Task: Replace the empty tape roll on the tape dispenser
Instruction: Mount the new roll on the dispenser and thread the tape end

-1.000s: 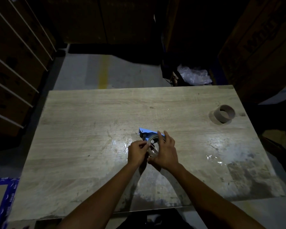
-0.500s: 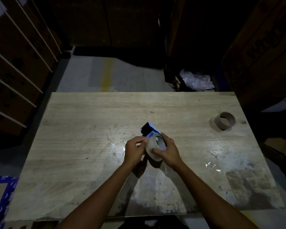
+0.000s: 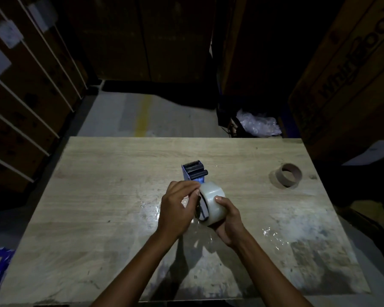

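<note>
One clear tape roll (image 3: 213, 206), seated on blue tape dispenser (image 3: 194, 172), held above wooden table (image 3: 111, 196); right hand (image 3: 227, 220) grips roll steady, left hand (image 3: 177, 208) pinches its edge, likely seeking the tape end; empty cardboard core (image 3: 288, 175) set well apart

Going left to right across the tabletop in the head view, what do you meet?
left hand → clear tape roll, held from the right side by the right hand → crumpled bits of clear film on the wooden table → empty cardboard core. The blue tape dispenser overlaps the hands' span, so it is left out.
</note>
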